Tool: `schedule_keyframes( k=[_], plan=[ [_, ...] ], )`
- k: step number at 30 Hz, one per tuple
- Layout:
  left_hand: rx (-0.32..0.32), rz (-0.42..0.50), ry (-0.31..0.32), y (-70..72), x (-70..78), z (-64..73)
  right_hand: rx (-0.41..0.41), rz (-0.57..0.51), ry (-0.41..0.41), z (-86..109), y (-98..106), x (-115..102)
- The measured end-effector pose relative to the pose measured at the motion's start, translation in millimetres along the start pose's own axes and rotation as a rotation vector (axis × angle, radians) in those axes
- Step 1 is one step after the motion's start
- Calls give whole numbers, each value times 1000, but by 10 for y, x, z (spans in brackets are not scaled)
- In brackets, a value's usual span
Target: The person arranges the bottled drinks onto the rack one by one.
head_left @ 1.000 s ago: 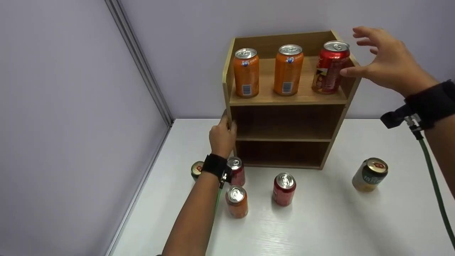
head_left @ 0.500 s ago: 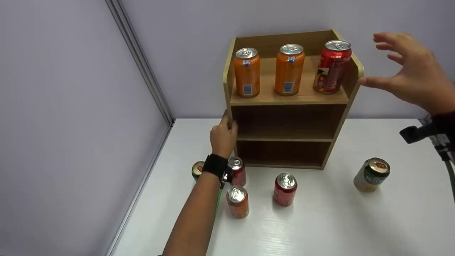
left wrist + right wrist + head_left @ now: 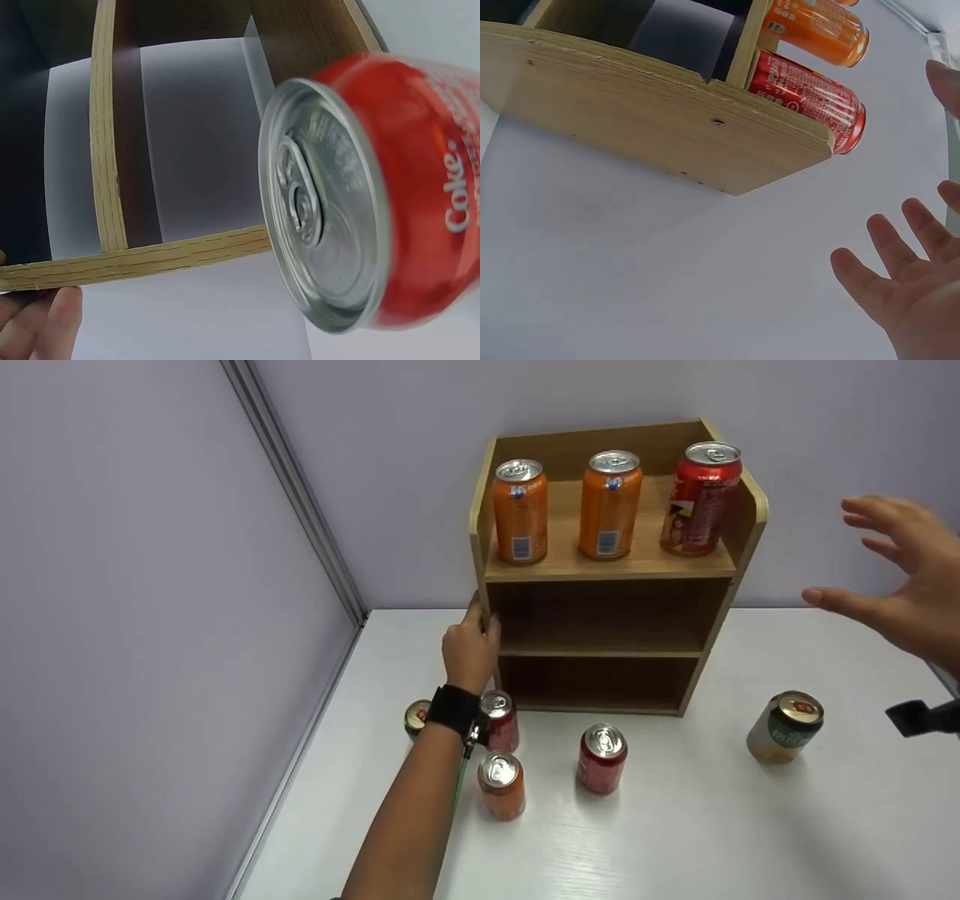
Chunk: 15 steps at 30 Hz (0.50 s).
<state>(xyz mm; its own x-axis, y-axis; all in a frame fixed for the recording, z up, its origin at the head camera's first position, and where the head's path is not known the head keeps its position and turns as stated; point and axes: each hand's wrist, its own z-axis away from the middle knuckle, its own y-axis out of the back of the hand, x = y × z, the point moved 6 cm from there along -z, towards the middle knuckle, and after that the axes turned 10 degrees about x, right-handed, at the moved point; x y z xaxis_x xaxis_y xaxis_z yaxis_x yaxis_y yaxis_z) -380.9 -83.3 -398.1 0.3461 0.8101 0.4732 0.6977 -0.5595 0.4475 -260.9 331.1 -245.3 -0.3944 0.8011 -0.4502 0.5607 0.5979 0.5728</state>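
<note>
My left hand [image 3: 468, 654] grips the left side panel of a small wooden shelf [image 3: 611, 573]. In the left wrist view its fingers [image 3: 46, 326] lie outside the panel's edge. To the right of the shelf, my right hand [image 3: 911, 581] is in the air, its fingers spread and holding nothing. On the top shelf stand two orange cans [image 3: 520, 514] and, at the right end, a red can [image 3: 702, 502]. A red Coke can [image 3: 420, 187] stands close to my left wrist; the head view shows it partly behind that wrist.
On the white table [image 3: 675, 825], an orange can [image 3: 502, 786] and a red can [image 3: 601, 761] stand before the shelf. A green-and-gold can [image 3: 785, 727] is at the right; another green can [image 3: 416, 717] is partly hidden by the left arm. A wall panel [image 3: 187, 622] borders the left.
My right hand has moved away from the red can on the top shelf, to the right and down. My left hand keeps its place on the shelf's side.
</note>
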Motion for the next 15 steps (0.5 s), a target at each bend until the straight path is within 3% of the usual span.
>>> schedule_keyframes(
  k=[8, 15],
  plan=[
    [-9, 12, 11, 8, -10, 43, 12, 28, -64, 344, 30, 384],
    [2, -2, -1, 19, 11, -7, -13, 16, -134, 681, -90, 852]
  ],
)
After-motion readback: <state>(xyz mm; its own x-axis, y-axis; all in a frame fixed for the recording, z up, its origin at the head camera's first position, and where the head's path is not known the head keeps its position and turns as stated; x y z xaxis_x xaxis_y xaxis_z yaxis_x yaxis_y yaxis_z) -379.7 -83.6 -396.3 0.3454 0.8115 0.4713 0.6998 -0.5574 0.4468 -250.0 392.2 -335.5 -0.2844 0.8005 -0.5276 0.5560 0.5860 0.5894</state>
